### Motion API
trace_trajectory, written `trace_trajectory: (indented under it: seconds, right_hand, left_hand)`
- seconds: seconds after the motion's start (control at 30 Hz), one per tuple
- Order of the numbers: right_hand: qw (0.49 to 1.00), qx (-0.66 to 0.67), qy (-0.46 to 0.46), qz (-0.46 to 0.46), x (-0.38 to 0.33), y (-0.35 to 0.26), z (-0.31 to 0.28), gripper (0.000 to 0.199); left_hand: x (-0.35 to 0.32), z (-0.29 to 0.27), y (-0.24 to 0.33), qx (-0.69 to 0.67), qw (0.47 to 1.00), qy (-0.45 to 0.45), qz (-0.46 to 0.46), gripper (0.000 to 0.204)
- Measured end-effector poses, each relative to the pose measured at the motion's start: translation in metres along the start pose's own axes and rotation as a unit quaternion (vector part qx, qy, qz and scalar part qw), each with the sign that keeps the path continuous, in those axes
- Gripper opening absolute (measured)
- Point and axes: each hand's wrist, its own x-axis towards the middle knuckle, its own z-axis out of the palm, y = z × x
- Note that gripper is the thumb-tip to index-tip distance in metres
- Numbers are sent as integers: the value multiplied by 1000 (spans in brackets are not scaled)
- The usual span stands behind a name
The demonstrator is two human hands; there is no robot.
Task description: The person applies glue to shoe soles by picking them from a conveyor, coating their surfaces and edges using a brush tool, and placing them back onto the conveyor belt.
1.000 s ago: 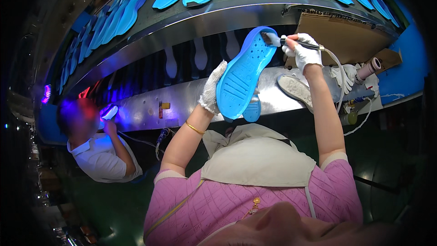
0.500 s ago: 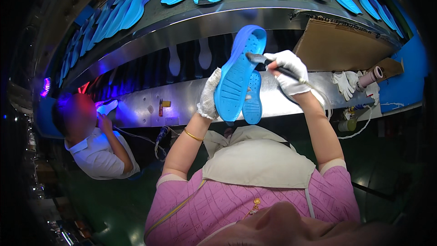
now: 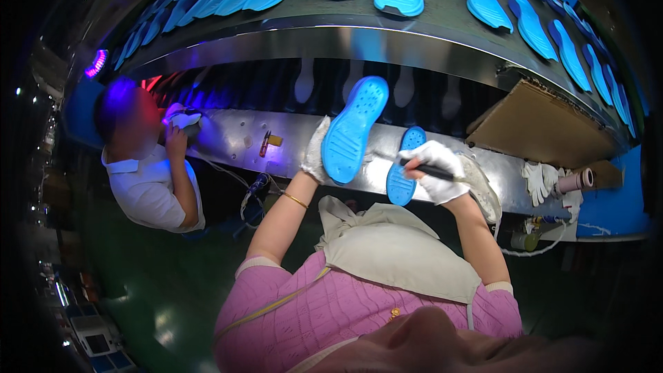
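Note:
My gloved left hand (image 3: 315,152) grips a blue shoe sole (image 3: 353,131) by its left edge, holding it up over the metal bench. The sole's face, with small holes at the far end and grooves toward the near end, is turned to me. In my gloved right hand (image 3: 436,170) is a brush (image 3: 434,171) with a dark handle, its bristle end pointing left toward the sole's lower right edge. I cannot tell whether the bristles touch it. A second blue sole (image 3: 400,183) lies on the bench beneath, partly covered by my right hand.
The bench (image 3: 304,139) carries a small red-and-yellow item (image 3: 267,144). Beyond it, a conveyor belt (image 3: 442,10) bears several blue soles. Right stand a cardboard sheet (image 3: 545,124), spare white gloves (image 3: 537,183) and a pinkish roll (image 3: 574,181). A co-worker (image 3: 152,173) works at left.
The brush has come off the sole's upper part and moved down and right with my right hand. The held sole is lower and turned flatter toward me. The whole view has shifted.

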Motion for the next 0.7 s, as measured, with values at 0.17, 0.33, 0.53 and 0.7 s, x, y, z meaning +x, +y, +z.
trace_trajectory:
  seconds: [0.17, 0.33, 0.53, 0.7]
  right_hand:
    - [973, 162, 82, 140, -1, 7, -5, 15]
    - [972, 169, 93, 136, -2, 17, -18, 17]
    - [967, 168, 135, 134, -4, 2, -29, 18]
    - [967, 169, 143, 124, -13, -8, -35, 14]
  left_hand:
    - [13, -136, -15, 86, 961, 258, -52, 62]
    - [43, -134, 16, 703, 653, 274, -65, 53]
    - [41, 88, 143, 627, 524, 80, 570, 25]
    - [116, 179, 205, 809, 289, 176, 481, 82]
